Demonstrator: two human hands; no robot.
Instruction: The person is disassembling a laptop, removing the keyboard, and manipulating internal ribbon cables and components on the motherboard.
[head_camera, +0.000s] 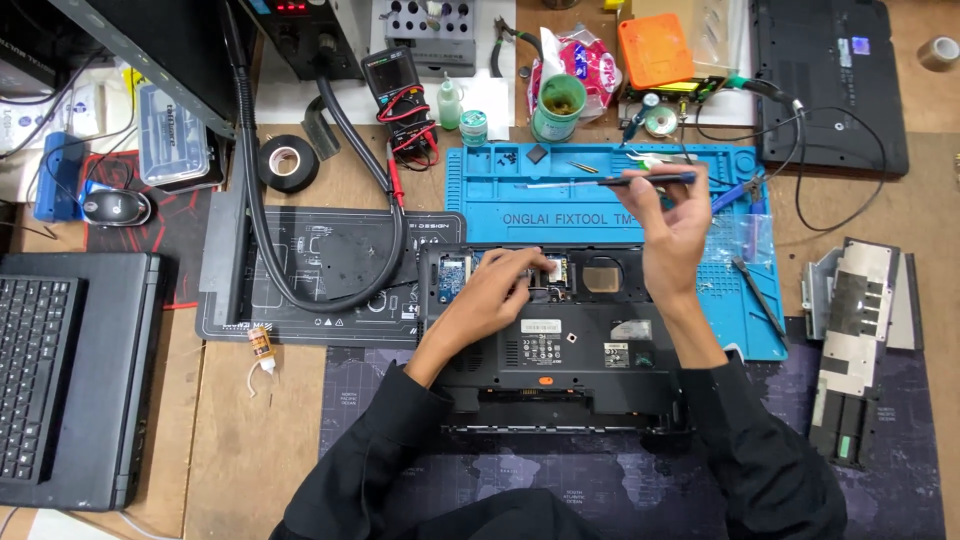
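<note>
**A:** Where's the screwdriver (606, 182) from where you sit?

**B:** I see it raised over the blue silicone mat (560, 215), behind the opened laptop base (560, 345). Its long axis runs nearly level across the view, the thin metal shaft pointing to my left and the dark handle to the right.

**A:** And the fingers on it?

**B:** My right hand (675, 225) has them closed on the handle end, fingertips pinched together around it. The left hand (495, 290) is down inside the base with its fingers curled, tips pressing on a small part by the exposed circuit boards. Whether it actually grips that part, I can't tell.

**A:** Surfaces?

**B:** The base is matte black plastic, flat and rectangular, with white labels on it. The mat is rubbery, moulded with small trays. Beside it lies a grey metal panel (855, 320), and a roll of black tape (288, 162) sits on the wooden bench (240, 430).
</note>
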